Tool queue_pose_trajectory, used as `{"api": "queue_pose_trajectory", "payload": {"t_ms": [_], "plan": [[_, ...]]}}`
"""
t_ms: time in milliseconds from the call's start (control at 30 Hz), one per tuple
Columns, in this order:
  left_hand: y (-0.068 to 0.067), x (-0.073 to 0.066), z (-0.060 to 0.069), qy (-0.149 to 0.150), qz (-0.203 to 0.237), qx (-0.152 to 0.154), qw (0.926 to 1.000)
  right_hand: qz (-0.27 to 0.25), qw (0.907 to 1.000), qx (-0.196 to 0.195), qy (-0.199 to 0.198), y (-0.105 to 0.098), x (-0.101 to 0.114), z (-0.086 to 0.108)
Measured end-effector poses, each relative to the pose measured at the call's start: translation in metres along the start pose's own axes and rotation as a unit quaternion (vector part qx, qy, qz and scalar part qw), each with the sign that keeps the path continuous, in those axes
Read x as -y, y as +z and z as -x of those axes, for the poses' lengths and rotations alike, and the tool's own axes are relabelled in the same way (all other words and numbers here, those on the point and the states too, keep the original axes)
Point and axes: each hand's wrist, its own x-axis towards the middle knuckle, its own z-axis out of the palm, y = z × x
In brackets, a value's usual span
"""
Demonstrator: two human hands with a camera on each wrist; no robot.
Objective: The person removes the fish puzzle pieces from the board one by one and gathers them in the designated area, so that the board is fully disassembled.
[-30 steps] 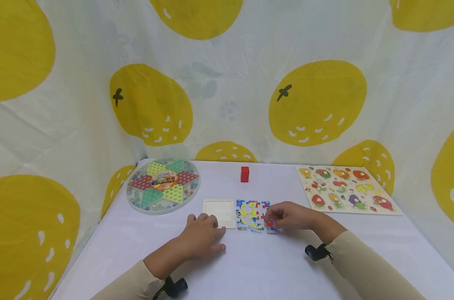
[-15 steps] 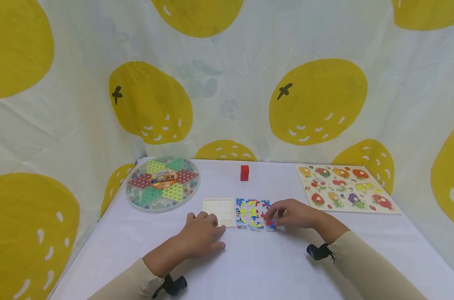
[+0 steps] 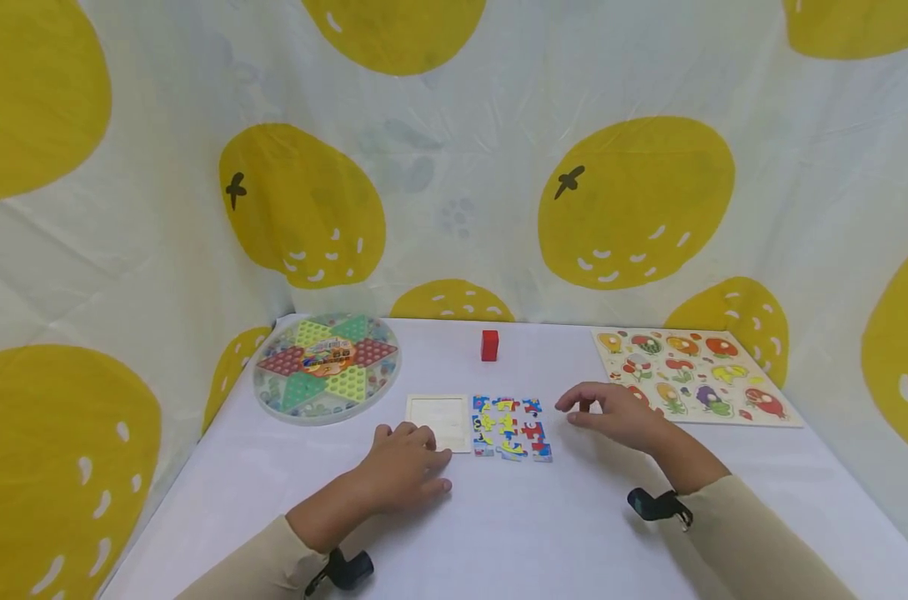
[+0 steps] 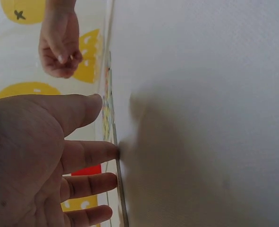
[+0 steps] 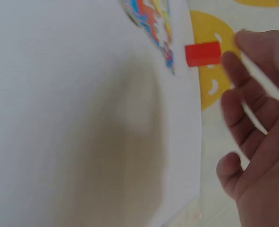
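Colourful jigsaw pieces (image 3: 509, 427) lie in loose rows on the white table, with small gaps between them. Directly left of them is a shallow wooden puzzle frame (image 3: 438, 402) with a bare inside. My left hand (image 3: 401, 469) rests by the frame's near edge, its fingers spread and touching there; nothing is in its grasp, as the left wrist view also shows. To the right of the pieces my right hand (image 3: 611, 410) hovers above the table, fingers loosely bent and holding nothing. In the right wrist view the pieces (image 5: 153, 23) appear beyond the fingertips.
A red block (image 3: 489, 346) stands upright behind the pieces. At the back left lies a round Chinese checkers board (image 3: 327, 368). A wooden fruit-and-vegetable puzzle board (image 3: 694, 379) is at the back right. A curtain with yellow fruit prints (image 3: 454, 192) hangs behind the table (image 3: 499, 533).
My right hand has left the lower right puzzle piece and moved up and to the right, uncovering the right column of pieces. My left hand has stayed at the frame.
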Motion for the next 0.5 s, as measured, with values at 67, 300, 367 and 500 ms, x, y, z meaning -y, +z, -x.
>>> {"api": "queue_pose_trajectory", "payload": {"t_ms": [67, 300, 367, 500], "plan": [[0.000, 0.000, 0.000, -0.001, 0.005, 0.002, 1.0000, 0.026, 0.9992, 0.025, -0.015, 0.007, 0.000, 0.004], [0.004, 0.005, -0.007, -0.004, 0.010, 0.003, 0.9999, 0.057, 0.9962, 0.055, -0.037, 0.030, -0.005, 0.005], [0.007, 0.006, -0.008, -0.003, 0.010, 0.004, 0.9999, 0.056, 0.9965, 0.058, -0.025, 0.032, -0.006, 0.005], [0.010, 0.007, -0.009, -0.004, 0.012, 0.005, 0.9999, 0.053, 0.9960, 0.066, -0.026, 0.033, -0.006, 0.005]]}}
